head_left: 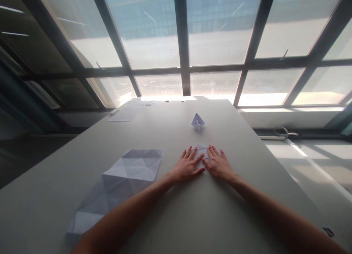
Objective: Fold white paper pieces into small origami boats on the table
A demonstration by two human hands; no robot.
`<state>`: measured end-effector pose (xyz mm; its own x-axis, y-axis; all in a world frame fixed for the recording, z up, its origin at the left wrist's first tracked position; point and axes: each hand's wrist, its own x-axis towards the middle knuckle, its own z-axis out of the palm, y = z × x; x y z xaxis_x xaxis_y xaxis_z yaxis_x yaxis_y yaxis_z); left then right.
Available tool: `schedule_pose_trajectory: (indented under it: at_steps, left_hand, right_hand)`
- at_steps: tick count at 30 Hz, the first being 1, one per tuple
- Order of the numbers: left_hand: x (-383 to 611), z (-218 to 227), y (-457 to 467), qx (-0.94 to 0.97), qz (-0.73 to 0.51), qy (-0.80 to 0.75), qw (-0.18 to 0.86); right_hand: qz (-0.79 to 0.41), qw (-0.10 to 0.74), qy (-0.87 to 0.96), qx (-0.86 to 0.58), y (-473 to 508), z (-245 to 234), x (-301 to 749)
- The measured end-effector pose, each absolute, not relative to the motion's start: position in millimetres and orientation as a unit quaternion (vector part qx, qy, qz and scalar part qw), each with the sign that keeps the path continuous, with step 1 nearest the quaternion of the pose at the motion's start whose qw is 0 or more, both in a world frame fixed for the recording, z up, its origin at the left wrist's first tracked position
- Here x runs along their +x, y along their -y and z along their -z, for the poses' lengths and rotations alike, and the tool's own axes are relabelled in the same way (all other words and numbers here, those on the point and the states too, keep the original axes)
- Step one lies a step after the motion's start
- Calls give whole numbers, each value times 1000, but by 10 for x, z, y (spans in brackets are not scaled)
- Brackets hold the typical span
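A small folded sheet of white paper (201,149) lies on the table, partly covered by both hands. My left hand (188,165) rests flat on its left side with the fingers spread. On the right side, my right hand (218,163) also presses down flat, its fingers stretched out. The two thumbs are close together over the paper's near part, which they largely hide. Just beyond the hands stands a small folded paper boat (198,122) with a pointed middle.
Creased, unfolded paper sheets (132,168) lie left of my hands, partly behind my left forearm. Flat white sheets (123,113) sit at the far left of the white table (170,133). Tall windows (156,33) stand beyond it. A small dark object (328,231) is at the lower right.
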<state>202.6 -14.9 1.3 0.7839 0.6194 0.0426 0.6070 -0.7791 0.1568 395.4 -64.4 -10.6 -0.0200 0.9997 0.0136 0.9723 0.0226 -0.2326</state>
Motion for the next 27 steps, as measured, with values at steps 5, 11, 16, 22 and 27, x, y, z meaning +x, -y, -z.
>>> schedule_pose_trajectory:
  at_steps: [5, 11, 16, 22, 27]
  left_hand:
    - [2030, 10, 139, 924, -44, -377, 55]
    - [2038, 34, 127, 910, -43, -410, 39]
    - [2020, 63, 113, 911, -62, -407, 30]
    - [2024, -28, 162, 938, -91, -333, 13]
    - [2036, -7, 160, 947, -97, -304, 33]
  right_hand:
    - [-81, 73, 674, -730, 630, 63, 4043]
    - [-56, 83, 639, -762, 603, 154, 4156]
    - [9, 163, 635, -755, 646, 170, 4152]
    - [7, 235, 762, -603, 689, 45, 4118]
    - [-83, 202, 791, -572, 685, 40, 4082]
